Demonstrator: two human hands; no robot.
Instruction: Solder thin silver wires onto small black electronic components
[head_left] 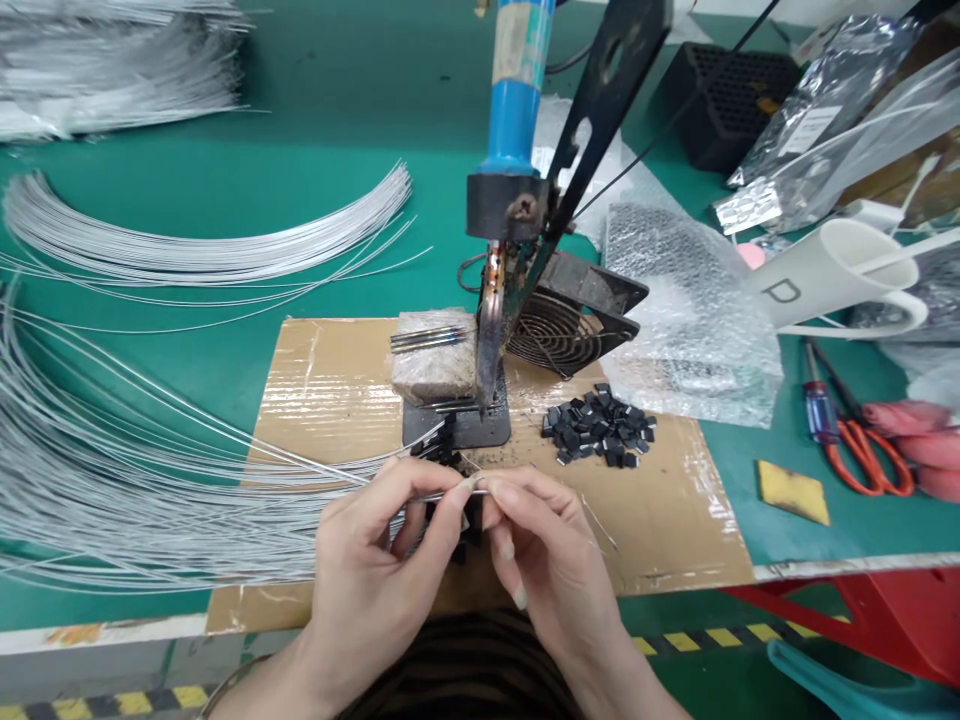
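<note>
My left hand (375, 570) and my right hand (544, 555) meet just below a mounted soldering iron (502, 250). Both pinch the ends of thin silver wires (285, 475) that run off to the left. Small black parts (450, 450) hang on wire ends between my fingers and the iron's black base plate (457, 428). The iron's tip points down at that plate. A pile of small black components (600, 428) lies on the taped cardboard sheet (330, 380) to the right of the iron.
Large bundles of silver wire (112, 450) curve across the green table (225, 150) on the left. A small fan (566, 320) and bubble wrap (690, 320) sit right of the iron. Red scissors (862, 455), a screwdriver (817, 400), a yellow sponge (793, 492) and foil bags (817, 110) lie further right.
</note>
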